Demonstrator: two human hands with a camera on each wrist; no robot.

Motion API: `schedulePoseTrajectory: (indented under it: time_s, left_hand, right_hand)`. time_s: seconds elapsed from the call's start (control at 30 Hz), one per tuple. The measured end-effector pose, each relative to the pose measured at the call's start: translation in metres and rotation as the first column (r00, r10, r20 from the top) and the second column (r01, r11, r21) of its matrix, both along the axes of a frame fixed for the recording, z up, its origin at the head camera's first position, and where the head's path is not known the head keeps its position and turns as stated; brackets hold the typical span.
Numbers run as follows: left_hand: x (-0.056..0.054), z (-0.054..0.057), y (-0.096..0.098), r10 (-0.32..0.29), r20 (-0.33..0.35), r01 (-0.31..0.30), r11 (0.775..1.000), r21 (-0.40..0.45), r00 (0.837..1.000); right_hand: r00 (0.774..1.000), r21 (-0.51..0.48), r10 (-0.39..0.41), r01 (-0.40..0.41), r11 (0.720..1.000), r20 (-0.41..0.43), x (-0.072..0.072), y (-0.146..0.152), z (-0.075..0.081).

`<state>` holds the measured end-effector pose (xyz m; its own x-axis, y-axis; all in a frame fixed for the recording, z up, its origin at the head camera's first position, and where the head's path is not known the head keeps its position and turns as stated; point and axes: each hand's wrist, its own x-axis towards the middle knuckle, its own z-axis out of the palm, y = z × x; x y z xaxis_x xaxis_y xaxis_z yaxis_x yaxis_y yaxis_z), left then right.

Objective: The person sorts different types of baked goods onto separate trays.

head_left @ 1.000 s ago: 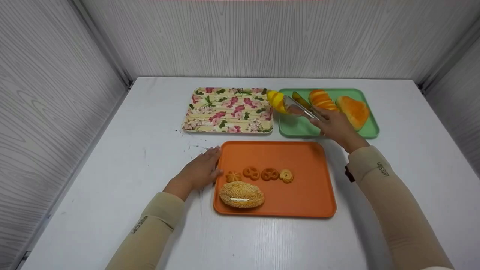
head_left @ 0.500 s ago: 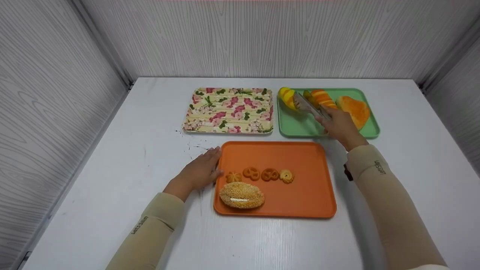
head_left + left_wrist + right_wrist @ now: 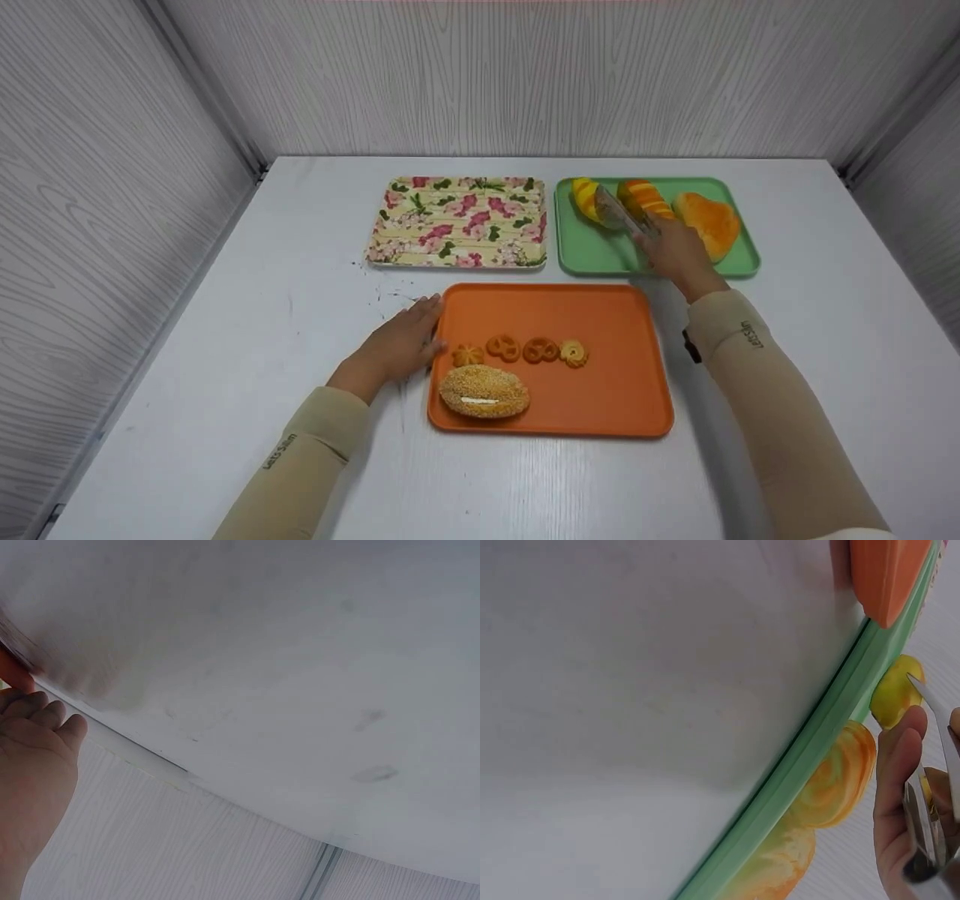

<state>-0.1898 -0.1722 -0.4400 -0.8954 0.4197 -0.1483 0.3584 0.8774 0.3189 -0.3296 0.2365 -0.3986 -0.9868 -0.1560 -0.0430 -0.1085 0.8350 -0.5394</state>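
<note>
My right hand (image 3: 673, 251) grips metal tongs (image 3: 619, 214), whose tips close on a yellow striped bread roll (image 3: 584, 196) at the back left of the green tray (image 3: 596, 260). In the right wrist view one tong tip lies against the yellow roll (image 3: 892, 697), and thumb and fingers wrap the tong arms. Just right of the tongs lies an orange striped roll (image 3: 645, 196), partly hidden by them. A round golden bun (image 3: 709, 225) sits at that tray's right. My left hand (image 3: 401, 337) rests with extended fingers along the left rim of the orange tray (image 3: 600, 405).
On the orange tray are a sesame bread (image 3: 484, 391) and a row of small cookies (image 3: 540, 349). A floral tray (image 3: 459, 221) stands left of the green one, a narrow gap between them. White wood-grain panels (image 3: 525, 75) wall the table at back and sides.
The right hand and tongs have carried the yellow roll rightward, from beside the floral tray's right edge to the green tray, near the orange striped roll. My left hand keeps its place.
</note>
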Motion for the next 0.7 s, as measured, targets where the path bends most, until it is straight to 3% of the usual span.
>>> schedulePoseTrajectory:
  time_s: [0.27, 0.7]
  left_hand:
    - [-0.0006, -0.0028, -0.0011, 0.013, 0.019, -0.013, 1.000, 0.008, 1.000]
    - [-0.0016, -0.0033, -0.0012, 0.017, 0.028, -0.017, 1.000, 0.010, 0.999]
  right_hand:
    - [1.000, 0.037, 0.000, -0.001, 0.999, 0.027, -0.0011, 0.0008, -0.0025]
    - [0.991, -0.100, -0.043, 0.055, 0.993, 0.124, 0.0008, 0.0043, -0.0001]
